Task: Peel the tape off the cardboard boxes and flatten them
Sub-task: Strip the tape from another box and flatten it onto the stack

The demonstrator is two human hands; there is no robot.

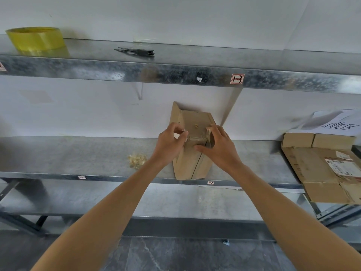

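Observation:
A small brown cardboard box (192,163) lies on the metal shelf (78,153), its far flaps open and a seam running down its top. A strip of clear tape (197,138) stretches across the box between my two hands. My left hand (169,143) pinches the tape's left end with thumb and forefinger. My right hand (218,145) grips the tape's right end, with its thumb pressed on the box. A wad of peeled tape (137,160) lies on the shelf to the left of the box.
Flattened cardboard boxes (324,169) with labels are stacked at the shelf's right end, under a white paper sign (338,122). On the upper shelf (175,73) stand a yellow tape roll (36,39) and black scissors (136,51). Dark floor lies below.

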